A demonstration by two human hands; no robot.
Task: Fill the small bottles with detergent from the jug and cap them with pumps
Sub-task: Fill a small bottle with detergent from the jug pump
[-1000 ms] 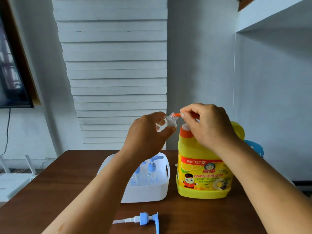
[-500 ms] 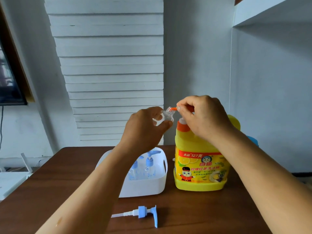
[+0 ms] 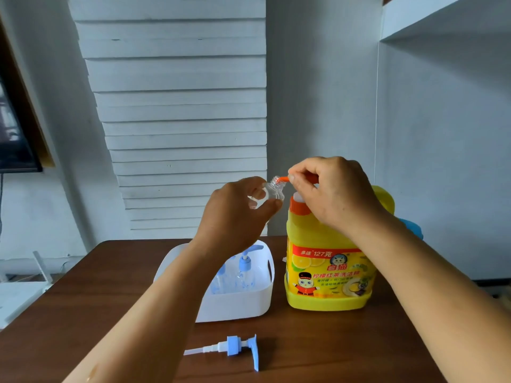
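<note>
My left hand grips a small clear bottle, tilted, its open neck up against the orange spout of the jug's pump. My right hand rests on top of that orange pump, fingers curled over its head. The big yellow detergent jug stands on the brown table. A loose blue-and-white pump with its tube lies flat on the table in front. No liquid is visible in the held bottle.
A white basket left of the jug holds small clear bottles capped with blue pumps. Something blue peeks out behind the jug. White walls and a slatted panel stand behind the table; a dark screen is at far left.
The view shifted, so hands and jug sit a little differently in frame. Both hands keep the same hold, bottle neck still at the orange spout.
</note>
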